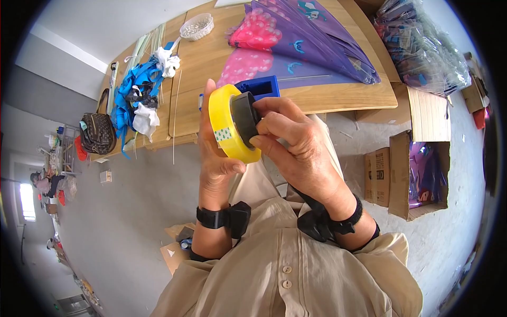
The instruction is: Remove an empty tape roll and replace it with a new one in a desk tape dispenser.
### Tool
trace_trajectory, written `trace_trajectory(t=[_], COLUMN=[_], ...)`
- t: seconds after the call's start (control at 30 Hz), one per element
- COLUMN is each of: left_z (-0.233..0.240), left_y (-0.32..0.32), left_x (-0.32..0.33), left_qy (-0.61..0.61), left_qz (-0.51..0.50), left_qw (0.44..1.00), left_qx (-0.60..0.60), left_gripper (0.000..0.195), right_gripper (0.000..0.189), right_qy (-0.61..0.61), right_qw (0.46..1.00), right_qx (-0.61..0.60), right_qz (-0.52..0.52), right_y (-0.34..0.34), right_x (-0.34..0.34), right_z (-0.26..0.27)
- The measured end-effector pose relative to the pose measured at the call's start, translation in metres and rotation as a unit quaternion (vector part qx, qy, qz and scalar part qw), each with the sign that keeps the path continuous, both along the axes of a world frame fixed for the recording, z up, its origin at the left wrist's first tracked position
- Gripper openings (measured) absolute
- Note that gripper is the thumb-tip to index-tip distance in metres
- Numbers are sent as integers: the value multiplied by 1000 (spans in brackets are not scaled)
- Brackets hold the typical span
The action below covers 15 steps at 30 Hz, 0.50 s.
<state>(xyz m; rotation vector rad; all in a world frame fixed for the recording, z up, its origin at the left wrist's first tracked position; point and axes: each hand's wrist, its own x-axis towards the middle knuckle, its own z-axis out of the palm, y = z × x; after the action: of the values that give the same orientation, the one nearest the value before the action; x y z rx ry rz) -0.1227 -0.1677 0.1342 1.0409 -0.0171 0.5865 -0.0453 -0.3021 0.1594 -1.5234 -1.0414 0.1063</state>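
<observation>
My left hand [212, 150] holds a roll of yellow packing tape [222, 115] up in front of my body, with the fingers behind it and the thumb below. A label with green marks sits on the tape's outer face. My right hand [301, 146] pinches a black plastic hub [244, 119] between thumb and fingers. The hub sits partly inside the roll's core and sticks out on the right. Just beyond the roll, a blue tape dispenser [259, 87] lies at the table's near side, partly hidden by it.
On the wooden table [348, 97] lie purple printed plastic kites or sheets [317, 51], a bowl of small pieces [197, 27], blue and white scraps [136, 91] and a brown bag [98, 132]. An open carton [400, 178] stands right on the floor. A person [47, 184] is far left.
</observation>
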Motion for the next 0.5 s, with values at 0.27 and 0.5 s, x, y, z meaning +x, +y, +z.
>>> trace_trajectory(t=[0.27,0.5], left_z=[2,-6], left_y=[1,7], left_x=[-4,-5], left_qy=[23,25], left_qz=[10,11], left_qw=[1000,999], left_qx=[14,32], left_gripper=[128,124], right_gripper=[19,18], right_qy=[-55,-81], right_qw=[998,997], right_qx=[-21,-11], right_qz=[-2,-17], right_y=[6,12], right_x=[-2,-1], right_z=[-9,-18])
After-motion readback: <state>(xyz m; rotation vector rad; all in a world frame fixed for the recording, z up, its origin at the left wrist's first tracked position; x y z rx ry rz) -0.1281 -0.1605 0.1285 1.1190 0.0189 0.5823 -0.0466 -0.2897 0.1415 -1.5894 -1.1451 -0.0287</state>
